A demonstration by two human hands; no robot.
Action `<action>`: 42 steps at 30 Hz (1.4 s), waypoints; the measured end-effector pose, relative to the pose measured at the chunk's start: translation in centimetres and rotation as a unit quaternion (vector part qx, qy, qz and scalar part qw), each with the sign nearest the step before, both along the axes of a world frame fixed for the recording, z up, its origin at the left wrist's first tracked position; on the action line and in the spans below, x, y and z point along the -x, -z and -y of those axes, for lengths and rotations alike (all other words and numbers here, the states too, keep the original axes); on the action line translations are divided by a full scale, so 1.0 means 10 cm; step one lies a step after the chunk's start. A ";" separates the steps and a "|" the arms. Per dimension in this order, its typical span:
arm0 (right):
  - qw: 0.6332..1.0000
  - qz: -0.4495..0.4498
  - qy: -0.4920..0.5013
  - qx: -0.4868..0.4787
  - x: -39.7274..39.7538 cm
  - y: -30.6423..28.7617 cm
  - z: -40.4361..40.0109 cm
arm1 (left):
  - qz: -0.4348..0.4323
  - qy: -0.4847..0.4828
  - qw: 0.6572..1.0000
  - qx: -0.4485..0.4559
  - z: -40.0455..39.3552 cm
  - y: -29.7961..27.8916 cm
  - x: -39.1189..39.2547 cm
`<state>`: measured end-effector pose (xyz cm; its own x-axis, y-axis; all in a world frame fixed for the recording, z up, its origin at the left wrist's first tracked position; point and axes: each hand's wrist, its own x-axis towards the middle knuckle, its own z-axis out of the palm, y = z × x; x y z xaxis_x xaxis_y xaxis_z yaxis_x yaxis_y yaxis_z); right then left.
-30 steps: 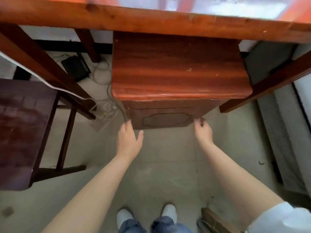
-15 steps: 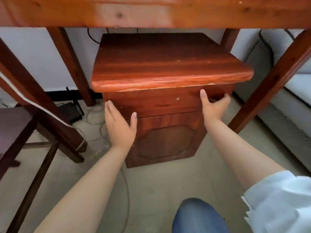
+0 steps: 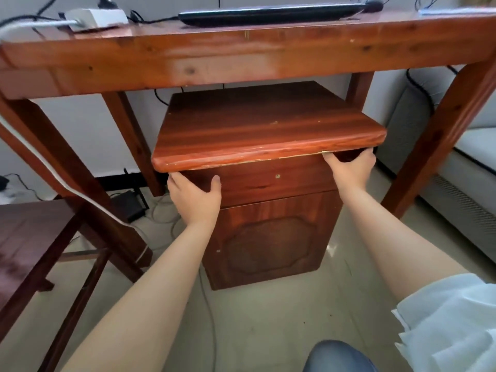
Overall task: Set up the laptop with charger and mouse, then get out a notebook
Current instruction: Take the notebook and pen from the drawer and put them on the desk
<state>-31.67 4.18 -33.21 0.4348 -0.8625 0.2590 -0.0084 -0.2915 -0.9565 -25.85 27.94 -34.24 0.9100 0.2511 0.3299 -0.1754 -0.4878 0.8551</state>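
A small red-brown wooden cabinet stands on the floor under the wooden desk. Its drawer sits shut just below the overhanging top. My left hand wraps the drawer's left end, thumb on the front and fingers tucked under the overhang. At the right end, my right hand grips the same way. On the desk lies the black laptop, seen edge-on. A dark rounded object, maybe the mouse, lies by its right end. No notebook shows.
A white power strip with cables lies on the desk's left part. A dark wooden chair stands at the left, and a grey sofa at the right. Loose cables and a small black box lie on the floor behind the cabinet.
My head has lowered and tilted up, so the desktop and laptop now show. Both hands have risen from the cabinet's lower door to the two ends of the drawer.
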 end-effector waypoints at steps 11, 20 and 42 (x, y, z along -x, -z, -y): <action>0.999 -0.031 -0.001 -0.010 0.14 0.08 0.15 | -0.034 -0.035 0.997 0.058 -0.08 0.03 -0.08; 0.991 -0.045 0.110 -0.056 0.43 0.08 -0.02 | -0.045 -0.069 0.991 0.107 -0.19 0.01 0.30; 0.997 -0.042 0.070 -0.004 0.21 0.16 0.05 | -0.012 -0.021 0.996 0.085 -0.10 0.08 0.05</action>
<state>-33.73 3.68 -34.79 0.3304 -0.9178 0.2202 -0.1290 -0.2750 -0.9528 -26.35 28.93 -35.02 0.9044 0.3400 0.2580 -0.1362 -0.3430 0.9294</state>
